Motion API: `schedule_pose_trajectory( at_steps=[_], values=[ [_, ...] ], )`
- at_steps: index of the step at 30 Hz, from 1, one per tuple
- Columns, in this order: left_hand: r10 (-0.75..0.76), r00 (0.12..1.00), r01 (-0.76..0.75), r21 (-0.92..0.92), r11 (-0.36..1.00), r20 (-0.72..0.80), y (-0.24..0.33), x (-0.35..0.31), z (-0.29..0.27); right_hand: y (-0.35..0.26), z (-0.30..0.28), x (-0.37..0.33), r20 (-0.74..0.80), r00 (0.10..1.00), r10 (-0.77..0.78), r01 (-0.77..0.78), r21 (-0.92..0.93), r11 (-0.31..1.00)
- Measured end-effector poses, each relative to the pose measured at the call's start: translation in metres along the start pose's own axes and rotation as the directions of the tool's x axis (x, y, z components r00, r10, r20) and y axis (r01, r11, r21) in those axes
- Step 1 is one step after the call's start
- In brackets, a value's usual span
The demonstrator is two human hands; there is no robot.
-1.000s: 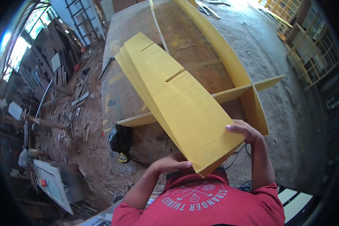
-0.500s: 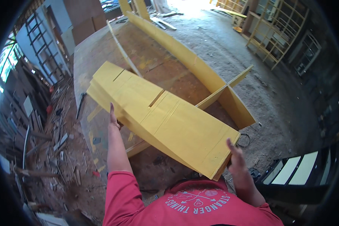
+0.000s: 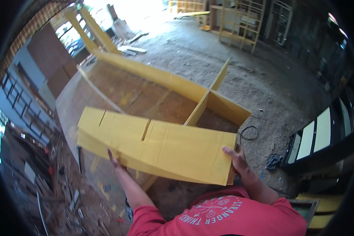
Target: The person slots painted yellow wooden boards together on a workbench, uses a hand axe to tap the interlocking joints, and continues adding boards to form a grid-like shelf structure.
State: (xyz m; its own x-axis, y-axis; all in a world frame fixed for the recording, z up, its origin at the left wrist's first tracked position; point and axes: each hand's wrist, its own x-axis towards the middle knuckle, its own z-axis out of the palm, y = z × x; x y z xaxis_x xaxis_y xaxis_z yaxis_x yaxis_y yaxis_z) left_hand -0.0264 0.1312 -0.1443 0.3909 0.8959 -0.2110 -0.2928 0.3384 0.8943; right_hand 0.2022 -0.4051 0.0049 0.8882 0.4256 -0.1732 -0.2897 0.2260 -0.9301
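Both hands grip the slotted yellow board.

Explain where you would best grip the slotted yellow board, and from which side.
Judging by its length and breadth, grip the yellow board at two spread points: left hand under the near long edge, right hand on the right end. It is too wide for one-handed balance.

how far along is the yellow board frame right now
Done: a long yellow board and a cross board already stand slotted together on the brown panel. In hand: the left hand and right hand carry a slotted yellow panel above it. Left: that panel isn't seated yet.
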Motion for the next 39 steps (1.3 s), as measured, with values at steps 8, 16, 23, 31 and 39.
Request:
schedule_pose_trajectory(
  at_steps=[8,16,23,31,39],
  values=[
    [0.217,0.973,-0.192,-0.254,0.948,0.074,0.035,-0.026,0.018,0.029,-0.044,0.015,0.074,0.991,-0.111,0.108,0.044,0.993],
    [0.621,0.771,-0.592,0.2,0.781,-0.144,0.041,-0.199,0.104,-0.077,-0.171,0.105,0.224,0.962,-0.159,0.167,-0.015,0.986],
    [0.357,0.886,-0.446,-0.329,0.832,-0.297,0.01,-0.31,0.182,-0.139,-0.198,0.222,0.378,0.926,-0.01,0.003,0.019,1.0],
    [0.289,0.896,-0.39,-0.289,0.874,-0.337,-0.083,-0.338,0.256,-0.161,-0.223,0.396,0.571,0.787,0.234,-0.159,-0.178,0.971],
    [-0.066,0.877,0.469,0.819,0.332,-0.476,-0.024,-0.381,0.321,-0.1,-0.277,0.49,0.571,0.726,0.385,-0.321,-0.214,0.923]
  ],
)
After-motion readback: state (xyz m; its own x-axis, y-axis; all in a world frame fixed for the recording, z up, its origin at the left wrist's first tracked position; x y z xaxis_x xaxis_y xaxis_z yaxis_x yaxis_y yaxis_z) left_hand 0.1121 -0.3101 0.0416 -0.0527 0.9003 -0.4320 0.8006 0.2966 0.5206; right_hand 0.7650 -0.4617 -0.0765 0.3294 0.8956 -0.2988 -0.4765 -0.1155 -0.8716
